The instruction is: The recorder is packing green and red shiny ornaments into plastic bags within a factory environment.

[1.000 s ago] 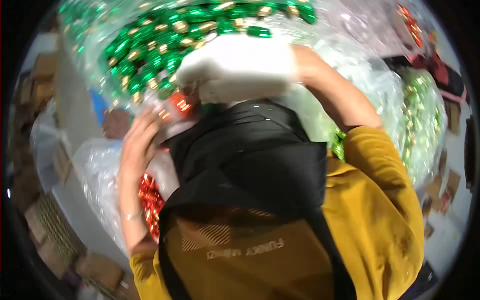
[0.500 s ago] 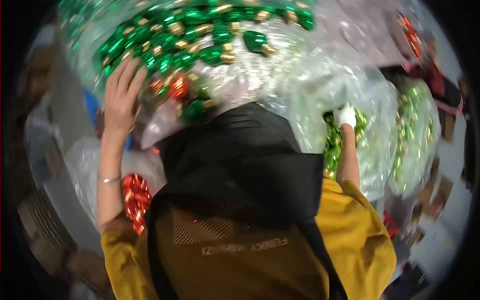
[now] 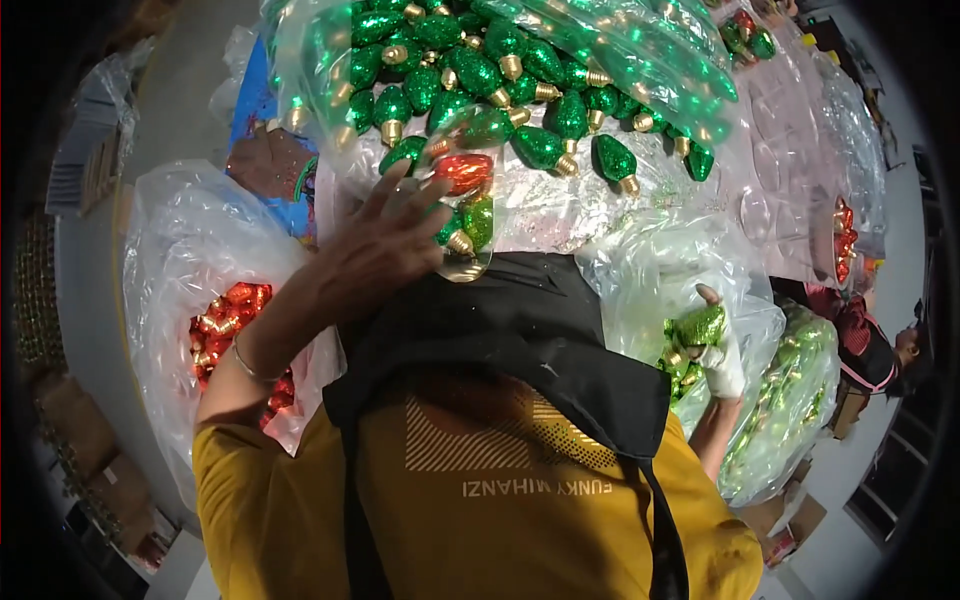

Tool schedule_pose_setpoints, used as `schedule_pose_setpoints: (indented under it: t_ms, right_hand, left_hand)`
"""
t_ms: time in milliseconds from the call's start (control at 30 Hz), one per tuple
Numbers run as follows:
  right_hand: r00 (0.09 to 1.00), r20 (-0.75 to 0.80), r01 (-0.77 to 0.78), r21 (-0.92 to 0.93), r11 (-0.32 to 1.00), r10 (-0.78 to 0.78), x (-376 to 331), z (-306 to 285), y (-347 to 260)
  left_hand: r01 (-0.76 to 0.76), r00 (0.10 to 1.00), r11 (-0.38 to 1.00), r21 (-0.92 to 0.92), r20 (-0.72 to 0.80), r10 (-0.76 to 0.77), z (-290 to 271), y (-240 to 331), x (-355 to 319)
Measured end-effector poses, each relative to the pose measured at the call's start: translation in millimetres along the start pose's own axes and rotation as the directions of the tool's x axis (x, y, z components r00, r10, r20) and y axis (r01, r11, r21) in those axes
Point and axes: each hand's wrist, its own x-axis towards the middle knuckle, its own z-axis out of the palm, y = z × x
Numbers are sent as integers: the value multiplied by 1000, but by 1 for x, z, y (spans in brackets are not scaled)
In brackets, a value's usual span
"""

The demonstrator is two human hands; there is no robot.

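My left hand (image 3: 385,245) is at the table's near edge. Its fingers grip the left side of a clear plastic pack (image 3: 484,262), which holds a red bulb ornament (image 3: 463,173), a light green one and dark green ones with gold caps. To the right, my right hand (image 3: 724,368), in a white glove with bare fingertips, holds a glittery light green bulb ornament (image 3: 702,325). It is over the mouth of a clear bag (image 3: 640,255) of light green bulbs. Several dark green bulb ornaments (image 3: 540,148) lie on the table beyond my hands.
A clear bag (image 3: 165,250) with red bulbs (image 3: 215,325) stands at my left. Another bag of light green bulbs (image 3: 790,400) is at the far right. Stacked clear trays (image 3: 765,190) lie on the table's right side. Beyond them is another person (image 3: 865,335).
My left hand has come inward from the green bulbs to the clear pack. My right hand has come up out of the bag with a light green bulb. The view has shifted.
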Motion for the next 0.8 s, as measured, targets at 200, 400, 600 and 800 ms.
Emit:
schedule_pose_setpoints:
  t_ms: [200,400,600,800]
  right_hand:
    - [997,-34,-67,-63,996,65,82,29,-32]
    - [969,100,158,-954,255,-226,190,38,-36]
    - [965,222,244,-954,-173,138,252,76,-28]
    - [993,97,100,-994,40,-70,212,102,-11]
  left_hand:
    - [479,739,838,-261,-396,-545,-12,-25,-71]
    - [1000,13,12,-6,85,-996,104,-5,-296]
    - [964,54,-92,-248,525,-850,349,33,-419]
    - [996,16,-4,-84,246,-969,360,58,-439]
